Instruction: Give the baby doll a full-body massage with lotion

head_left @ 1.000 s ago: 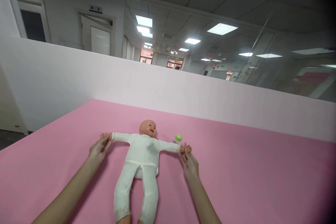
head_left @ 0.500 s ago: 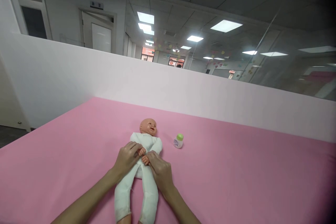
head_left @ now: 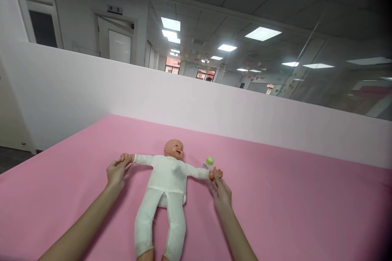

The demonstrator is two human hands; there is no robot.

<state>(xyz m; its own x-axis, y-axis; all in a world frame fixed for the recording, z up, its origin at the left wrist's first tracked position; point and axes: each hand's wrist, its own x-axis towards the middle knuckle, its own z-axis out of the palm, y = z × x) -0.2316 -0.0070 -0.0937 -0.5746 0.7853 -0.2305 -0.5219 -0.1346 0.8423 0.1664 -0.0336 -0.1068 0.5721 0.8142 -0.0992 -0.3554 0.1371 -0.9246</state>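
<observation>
A baby doll [head_left: 168, 175] in white cloth clothing lies on its back on the pink table surface [head_left: 275, 204], its head toward the wall and both arms stretched out sideways. My left hand [head_left: 117, 172] is closed on the doll's hand at the left. At the right, my right hand [head_left: 221, 189] grips the doll's other hand between thumb and fingers; the small plastic fingers stick out past mine. Just behind that doll hand stands a small bottle with a green cap [head_left: 210, 161], its lower part hidden by the doll's arm and hand.
A low white wall [head_left: 196, 98] borders the back of the pink surface, with glass panels above it. The surface's left edge runs diagonally down toward the lower left. A door [head_left: 119, 45] stands in the background.
Both my hands have moved apart, drawing the doll's arms from together over its belly out to the sides. The bottle stands where it was, now partly covered.
</observation>
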